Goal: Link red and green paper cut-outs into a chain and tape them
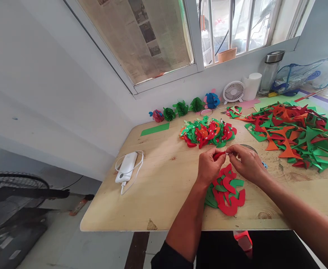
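Note:
My left hand (210, 165) is closed on a red paper cutout (219, 155), which shows between thumb and fingers. Beside it, my right hand (245, 161) is pinched at the cutout's edge, where a tiny white bit (227, 152) shows at the fingertips; its kind is too small to tell. Below both hands lies a loose pile of curved red and green paper cutouts (228, 194), partly hidden by my left forearm. Just beyond the hands sits a heap of red, green and orange cutouts with white dots (206, 131).
Green and red paper scraps (295, 130) cover the table's right side. Honeycomb paper figures (180, 108), a small fan (233, 92) and a glass bottle (270, 73) line the wall. A white power bank with cable (127, 167) and a green strip (155, 129) lie left.

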